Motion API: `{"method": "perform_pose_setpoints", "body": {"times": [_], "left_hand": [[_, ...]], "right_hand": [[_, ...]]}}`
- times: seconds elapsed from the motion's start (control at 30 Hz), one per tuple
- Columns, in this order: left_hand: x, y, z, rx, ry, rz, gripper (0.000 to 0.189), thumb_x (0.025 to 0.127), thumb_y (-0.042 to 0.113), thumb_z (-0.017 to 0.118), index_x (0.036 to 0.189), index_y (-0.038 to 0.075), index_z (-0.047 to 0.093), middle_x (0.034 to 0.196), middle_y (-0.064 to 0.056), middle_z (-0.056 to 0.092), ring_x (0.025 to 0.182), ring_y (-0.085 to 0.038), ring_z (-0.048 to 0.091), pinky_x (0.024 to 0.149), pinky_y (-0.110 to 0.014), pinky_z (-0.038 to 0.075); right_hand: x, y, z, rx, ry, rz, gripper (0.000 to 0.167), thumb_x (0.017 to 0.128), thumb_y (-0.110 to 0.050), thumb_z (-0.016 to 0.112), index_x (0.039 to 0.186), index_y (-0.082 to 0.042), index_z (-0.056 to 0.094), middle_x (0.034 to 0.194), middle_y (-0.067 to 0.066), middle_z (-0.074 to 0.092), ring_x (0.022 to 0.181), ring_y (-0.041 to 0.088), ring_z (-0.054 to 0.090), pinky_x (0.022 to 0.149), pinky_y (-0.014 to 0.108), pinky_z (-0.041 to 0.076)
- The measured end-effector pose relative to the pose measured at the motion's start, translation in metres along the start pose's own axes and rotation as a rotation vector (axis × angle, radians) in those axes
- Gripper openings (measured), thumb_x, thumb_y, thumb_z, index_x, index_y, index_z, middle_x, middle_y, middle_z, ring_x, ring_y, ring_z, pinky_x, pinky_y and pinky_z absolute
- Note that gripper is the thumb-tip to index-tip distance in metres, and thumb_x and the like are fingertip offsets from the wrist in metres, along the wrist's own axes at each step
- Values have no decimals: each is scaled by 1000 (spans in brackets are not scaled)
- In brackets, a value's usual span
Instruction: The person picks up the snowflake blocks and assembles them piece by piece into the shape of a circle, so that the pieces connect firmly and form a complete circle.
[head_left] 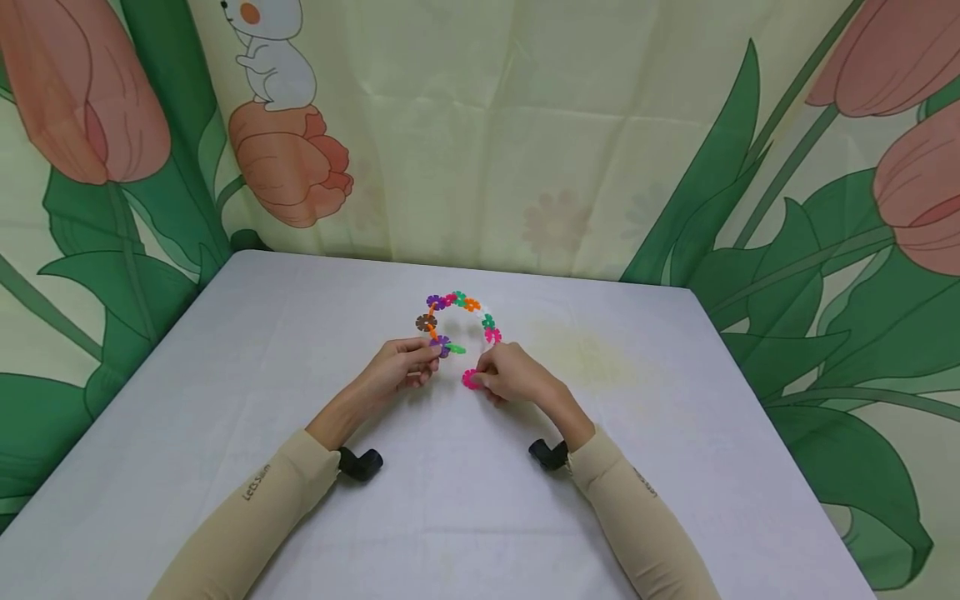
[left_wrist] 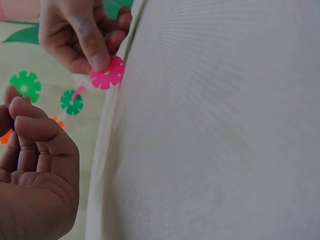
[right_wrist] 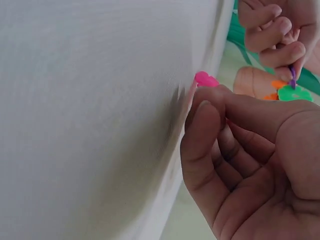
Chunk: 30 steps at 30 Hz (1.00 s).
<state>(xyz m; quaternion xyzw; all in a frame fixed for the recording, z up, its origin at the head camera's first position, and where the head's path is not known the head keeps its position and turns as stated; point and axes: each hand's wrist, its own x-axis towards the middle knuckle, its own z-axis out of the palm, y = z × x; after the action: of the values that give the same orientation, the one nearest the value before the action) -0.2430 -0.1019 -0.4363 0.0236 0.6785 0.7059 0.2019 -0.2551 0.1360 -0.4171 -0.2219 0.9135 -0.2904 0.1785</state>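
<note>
An open loop of colourful notched plastic discs, a chain of snowflake discs (head_left: 426,322), arches between the two hands. My left hand (head_left: 401,364) pinches a purple disc (head_left: 442,344) at the loop's left end. A bright green disc (left_wrist: 25,86) joins there and points toward the right. On the other side, my right hand (head_left: 517,371) pinches a pink disc (head_left: 471,379) between thumb and forefinger; the left wrist view shows this pink disc (left_wrist: 107,75) face on. Fingers partly hide the chain's right end. A gap separates the green and pink discs.
A white cloth covers the table (head_left: 450,517), with a pale yellowish patch (head_left: 592,354) right of the hands. Behind its far edge hangs a curtain (head_left: 487,167) printed with tulips and a white animal. Black wrist mounts (head_left: 362,464) sit at both sleeve cuffs.
</note>
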Motion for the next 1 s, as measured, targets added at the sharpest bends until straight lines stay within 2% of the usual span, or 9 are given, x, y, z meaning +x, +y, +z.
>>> {"method": "perform_pose_setpoints", "body": {"times": [0.2, 0.4, 0.63, 0.8, 1.0], "left_hand": [[0, 0, 1, -3, -4, -3, 32, 107, 29, 63, 115, -2, 65, 80, 6, 66, 68, -10, 54, 63, -21, 43], [-1, -1, 2, 5, -15, 0, 34, 108, 28, 63, 119, -3, 64, 79, 7, 66, 68, -9, 54, 63, -21, 43], [-1, -1, 1, -10, -25, 1, 32, 107, 27, 63, 119, -2, 65, 79, 7, 66, 67, -9, 54, 62, -20, 43], [-1, -1, 2, -14, -27, 1, 28, 107, 28, 63, 115, 1, 67, 80, 7, 66, 67, -9, 54, 61, -20, 43], [0, -2, 2, -16, -33, 3, 30, 107, 28, 63, 116, -1, 66, 80, 7, 66, 67, -9, 54, 61, -20, 43]], "right_hand": [[0, 8, -1, 40, -42, 0, 17, 105, -16, 68, 93, -6, 74, 71, 4, 69, 58, 13, 64, 62, 26, 57], [-2, 16, -11, 138, -75, -58, 23, 108, -20, 63, 94, -3, 71, 72, 6, 71, 60, 17, 68, 65, 31, 60], [-9, 17, -26, 274, -117, -79, 30, 110, -23, 58, 105, 5, 67, 76, 5, 67, 65, 17, 63, 68, 32, 60], [-12, 14, -30, 374, -119, -109, 33, 111, -20, 55, 108, 12, 62, 78, 4, 66, 68, 17, 61, 68, 28, 57], [-11, 12, -30, 428, -84, -91, 34, 111, -19, 55, 110, 14, 60, 78, 4, 66, 67, 16, 62, 67, 27, 57]]}}
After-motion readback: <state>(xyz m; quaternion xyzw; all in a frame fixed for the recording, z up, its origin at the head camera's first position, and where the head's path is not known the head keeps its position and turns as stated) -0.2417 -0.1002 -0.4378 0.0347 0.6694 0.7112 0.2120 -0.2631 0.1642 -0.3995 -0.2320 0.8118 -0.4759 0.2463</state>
